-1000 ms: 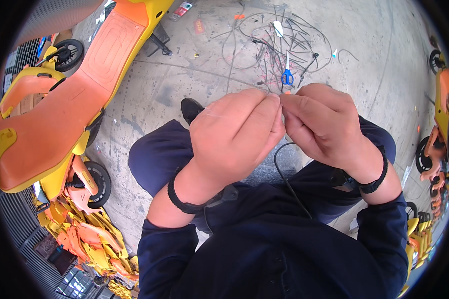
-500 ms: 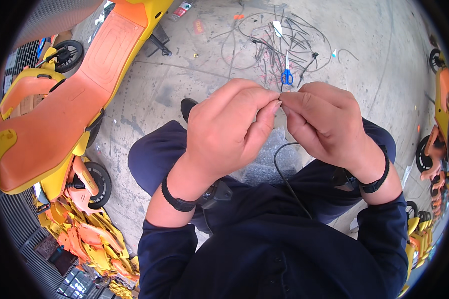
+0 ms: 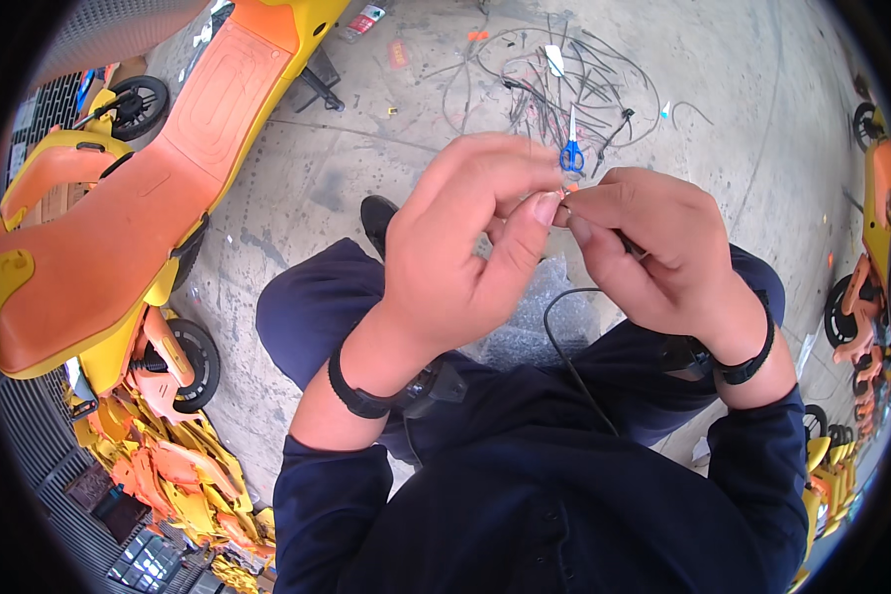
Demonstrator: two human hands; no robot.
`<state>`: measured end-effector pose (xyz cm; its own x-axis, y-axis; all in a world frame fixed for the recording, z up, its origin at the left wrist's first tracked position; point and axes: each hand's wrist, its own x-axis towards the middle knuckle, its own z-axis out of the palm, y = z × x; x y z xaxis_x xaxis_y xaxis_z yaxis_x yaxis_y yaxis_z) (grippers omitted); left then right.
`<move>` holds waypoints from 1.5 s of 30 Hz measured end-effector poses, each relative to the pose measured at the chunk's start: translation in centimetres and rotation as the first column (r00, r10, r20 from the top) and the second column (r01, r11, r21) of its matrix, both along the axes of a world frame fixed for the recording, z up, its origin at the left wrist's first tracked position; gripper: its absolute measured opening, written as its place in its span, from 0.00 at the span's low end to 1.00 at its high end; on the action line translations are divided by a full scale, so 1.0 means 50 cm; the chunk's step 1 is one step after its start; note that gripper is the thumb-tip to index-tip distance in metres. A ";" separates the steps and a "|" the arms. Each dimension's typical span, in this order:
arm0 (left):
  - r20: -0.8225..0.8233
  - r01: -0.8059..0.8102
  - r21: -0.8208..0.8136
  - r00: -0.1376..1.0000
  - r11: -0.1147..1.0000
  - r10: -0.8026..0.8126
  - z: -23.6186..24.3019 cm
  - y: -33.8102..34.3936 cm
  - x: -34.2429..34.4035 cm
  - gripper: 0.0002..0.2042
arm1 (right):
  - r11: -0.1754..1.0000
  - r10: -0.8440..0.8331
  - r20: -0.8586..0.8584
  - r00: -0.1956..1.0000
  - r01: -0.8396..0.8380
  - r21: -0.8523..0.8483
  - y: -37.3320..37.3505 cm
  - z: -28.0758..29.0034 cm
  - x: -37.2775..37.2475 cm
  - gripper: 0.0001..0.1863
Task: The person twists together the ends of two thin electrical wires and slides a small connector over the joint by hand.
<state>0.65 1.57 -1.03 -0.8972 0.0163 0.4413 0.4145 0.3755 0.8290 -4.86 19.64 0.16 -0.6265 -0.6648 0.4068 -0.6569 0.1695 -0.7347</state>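
A thin black cable (image 3: pixel 556 342) rises from my lap in a loop and passes up into my right hand (image 3: pixel 653 233). That hand is closed, thumb and index finger pinching the cable near its end. My left hand (image 3: pixel 465 233) meets it fingertip to fingertip, fingers curled and thumb close to the cable's end. A tiny reddish bit shows between the two hands; whatever the left fingertips pinch is mostly hidden. Just beyond the hands, blue-handled scissors (image 3: pixel 571 156) lie on the floor, blades pointing away.
A tangle of black cable pieces (image 3: pixel 604 89) lies on the concrete floor ahead. An orange and yellow scooter body (image 3: pixel 119 238) stands close on my left, with a heap of yellow and orange panels (image 3: pixel 183 470) behind it. Bubble wrap (image 3: pixel 535 317) lies between my legs. More scooters (image 3: pixel 866 228) line the right.
The left hand's fingers have lifted and loosened a little, and its thumb has turned. A reddish bit now shows at the fingertips. The right hand keeps its pinch, shifted only slightly.
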 end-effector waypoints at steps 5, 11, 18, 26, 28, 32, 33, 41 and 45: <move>0.394 0.149 0.355 0.871 0.923 -0.292 -0.006 -0.019 0.000 0.08 | 0.999 0.030 0.232 0.972 -0.032 0.005 0.015 0.015 -0.006 0.07; 0.106 0.149 0.016 0.983 0.989 -0.150 0.013 -0.028 -0.007 0.06 | 0.982 0.167 0.825 0.539 -0.014 -0.189 0.022 0.022 -0.011 0.06; 0.006 0.090 -0.081 0.996 0.993 -0.090 0.020 -0.029 -0.004 0.08 | 0.946 0.319 0.936 0.147 0.012 -0.324 0.017 0.017 -0.016 0.08; -0.270 0.066 -0.213 0.955 0.975 -0.124 0.015 -0.037 -0.014 0.08 | 0.959 0.264 0.945 0.192 0.051 -0.278 0.009 0.027 -0.005 0.06; -0.242 0.079 -0.205 0.962 0.976 -0.128 0.017 -0.035 -0.012 0.08 | 0.964 0.230 0.935 0.269 0.066 -0.256 0.008 0.030 0.003 0.06; -0.169 0.078 -0.110 0.981 0.991 -0.097 0.016 -0.024 -0.010 0.08 | 0.976 0.118 0.751 0.649 0.062 -0.207 0.012 0.024 0.019 0.04; -0.154 0.074 -0.081 0.984 0.994 -0.086 0.016 -0.020 -0.008 0.09 | 0.980 0.076 0.648 0.758 0.063 -0.189 0.014 0.020 0.021 0.04; -0.212 -0.052 -0.223 0.977 0.973 0.003 0.017 0.001 0.007 0.10 | 0.984 -0.095 0.166 0.982 0.118 -0.133 0.000 0.014 0.021 0.07; -0.263 -0.134 -0.290 0.963 0.948 0.056 0.006 0.008 0.011 0.10 | 0.988 -0.136 0.058 0.989 0.140 -0.064 -0.004 0.007 0.025 0.09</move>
<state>1.21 1.95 -0.74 -0.7635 0.1039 0.6374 0.5420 0.6398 0.5449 -3.62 19.46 0.51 -0.7321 -0.5425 0.4120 -0.5906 0.2041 -0.7807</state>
